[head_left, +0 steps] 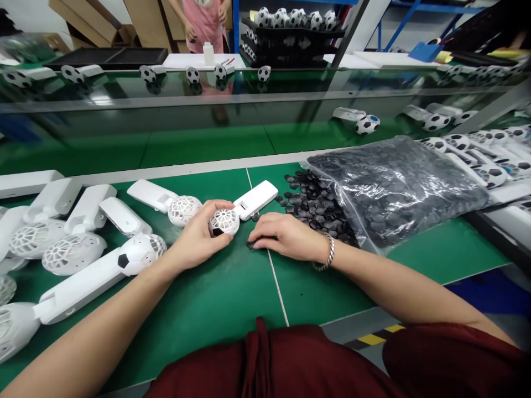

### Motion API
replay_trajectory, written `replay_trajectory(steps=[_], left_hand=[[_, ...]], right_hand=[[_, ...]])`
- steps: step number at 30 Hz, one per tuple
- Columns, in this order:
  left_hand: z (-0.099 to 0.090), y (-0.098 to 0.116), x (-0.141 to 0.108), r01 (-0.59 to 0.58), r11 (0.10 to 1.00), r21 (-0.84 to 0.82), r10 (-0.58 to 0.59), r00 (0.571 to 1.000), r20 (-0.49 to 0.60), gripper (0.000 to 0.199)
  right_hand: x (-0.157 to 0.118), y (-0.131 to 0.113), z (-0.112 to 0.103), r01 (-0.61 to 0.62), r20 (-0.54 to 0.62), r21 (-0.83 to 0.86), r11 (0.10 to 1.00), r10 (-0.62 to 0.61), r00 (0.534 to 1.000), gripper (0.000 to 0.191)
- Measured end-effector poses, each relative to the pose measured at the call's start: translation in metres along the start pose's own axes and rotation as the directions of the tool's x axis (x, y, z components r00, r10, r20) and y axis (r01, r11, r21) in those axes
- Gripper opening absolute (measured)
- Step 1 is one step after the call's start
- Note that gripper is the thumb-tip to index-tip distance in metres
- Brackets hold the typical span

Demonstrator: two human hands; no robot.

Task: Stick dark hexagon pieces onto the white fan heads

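My left hand (203, 235) is closed round the ball-shaped head of a white handheld fan (256, 200), whose handle points to the upper right. One black patch shows on the lower side of that head. Just right of it, my right hand (282, 236) pinches a small black plastic piece (251, 244) low over the green table. Loose black pieces (317, 207) spill from a clear plastic bag (402, 188) to the right of this hand. Behind my left hand lies another white fan (155, 196) with a lattice head.
Several white fans (74, 251) crowd the left side of the table. A conveyor (207, 132) runs across behind, carrying fans with football-patterned heads (367, 124). More patterned fans (489, 174) are piled at right. A person in pink (203, 25) stands beyond, beside stacked black trays (286, 47).
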State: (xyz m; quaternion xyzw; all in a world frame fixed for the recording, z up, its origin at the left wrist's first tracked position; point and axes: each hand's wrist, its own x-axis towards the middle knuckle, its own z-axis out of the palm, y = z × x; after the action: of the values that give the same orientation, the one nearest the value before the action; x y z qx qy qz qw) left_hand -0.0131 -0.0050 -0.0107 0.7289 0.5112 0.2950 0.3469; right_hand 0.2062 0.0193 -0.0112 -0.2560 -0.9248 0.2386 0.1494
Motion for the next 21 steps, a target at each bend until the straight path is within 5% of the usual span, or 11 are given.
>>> replay_trajectory(steps=[4, 8, 15, 21], left_hand=[[0.000, 0.000, 0.000, -0.013, 1.000, 0.003, 0.013, 1.000, 0.008, 0.042], [0.000, -0.002, -0.001, -0.027, 0.999, -0.035, 0.028, 0.999, 0.022, 0.042], [0.000, 0.005, -0.003, -0.030, 0.995, -0.098, 0.045, 0.987, 0.152, 0.044], [0.000, 0.006, -0.002, -0.048, 0.996, -0.081, 0.060, 0.987, 0.152, 0.043]], right_hand=[[0.003, -0.010, 0.016, 0.091, 0.092, -0.276, 0.957, -0.068, 0.993, 0.019], [0.004, -0.015, 0.018, 0.043, 0.120, -0.419, 0.907, 0.008, 0.993, 0.021], [-0.001, -0.009, 0.001, -0.082, -0.168, 0.095, 0.992, 0.097, 0.981, 0.007], [0.005, -0.008, -0.001, 0.017, -0.153, 0.182, 0.983, 0.011, 0.988, 0.004]])
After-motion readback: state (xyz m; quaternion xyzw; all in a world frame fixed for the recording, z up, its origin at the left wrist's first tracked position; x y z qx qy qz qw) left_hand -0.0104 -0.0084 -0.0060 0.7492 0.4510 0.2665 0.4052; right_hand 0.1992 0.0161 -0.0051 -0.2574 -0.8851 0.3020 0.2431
